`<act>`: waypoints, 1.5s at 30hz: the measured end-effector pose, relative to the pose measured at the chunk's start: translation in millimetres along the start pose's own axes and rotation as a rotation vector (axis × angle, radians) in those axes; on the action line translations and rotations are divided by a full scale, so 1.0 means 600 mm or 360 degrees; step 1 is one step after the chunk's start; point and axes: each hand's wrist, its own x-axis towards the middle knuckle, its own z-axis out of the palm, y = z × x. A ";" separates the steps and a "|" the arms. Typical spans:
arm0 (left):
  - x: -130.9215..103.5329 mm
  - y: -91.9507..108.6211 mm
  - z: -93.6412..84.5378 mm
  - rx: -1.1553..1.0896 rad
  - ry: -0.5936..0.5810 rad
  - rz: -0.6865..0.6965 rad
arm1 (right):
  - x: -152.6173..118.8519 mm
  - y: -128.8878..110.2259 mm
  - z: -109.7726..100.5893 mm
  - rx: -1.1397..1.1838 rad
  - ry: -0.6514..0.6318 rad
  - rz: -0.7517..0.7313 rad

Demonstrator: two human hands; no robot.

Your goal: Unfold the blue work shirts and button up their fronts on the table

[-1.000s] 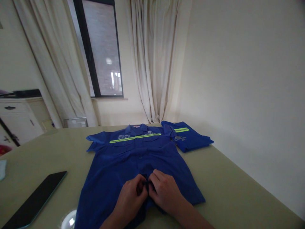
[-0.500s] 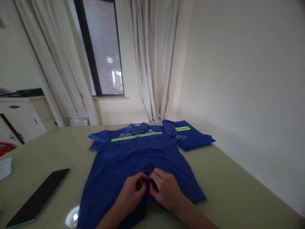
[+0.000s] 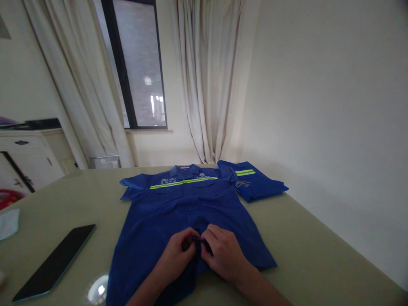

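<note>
A blue short-sleeved work shirt point(image 3: 153, 229) lies front side up on the table, its collar at the far end and a yellow-green reflective stripe across the chest. Near the lower front, my left hand point(image 3: 179, 250) pinches the shirt's front edge between thumb and fingers. My right hand point(image 3: 223, 250) grips the same strip of cloth right beside it, so both hands nearly touch and lift the placket slightly. Whether a button sits between the fingertips is hidden. Higher up on the placket a button point(image 3: 191, 208) shows.
Behind the shirt's right sleeve lies a folded blue garment point(image 3: 264, 185) with a matching stripe. On the left of the pale green table point(image 3: 318, 255) are a dark tablet-like slab point(image 3: 55, 261) and a whitish packet point(image 3: 9, 224). A wall point(image 3: 334, 127) borders the right side.
The view has shifted very slightly, so everything appears a little further right. Both hands keep their hold on the shirt's edge, with only tiny finger movement.
</note>
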 end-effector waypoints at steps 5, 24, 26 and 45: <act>0.000 -0.001 -0.005 -0.0060 -0.0104 -0.0022 | -0.002 0.004 0.007 0.0028 0.0027 -0.0016; -0.011 0.007 0.020 0.0302 0.0068 0.0095 | 0.004 -0.005 -0.004 -0.0121 -0.0195 0.0276; -0.011 0.008 0.019 0.0289 0.0046 0.0091 | 0.004 -0.003 -0.003 -0.0117 -0.0198 0.0255; -0.002 -0.002 0.012 0.0327 -0.0044 0.0023 | 0.002 0.004 -0.003 0.0058 -0.0317 0.0214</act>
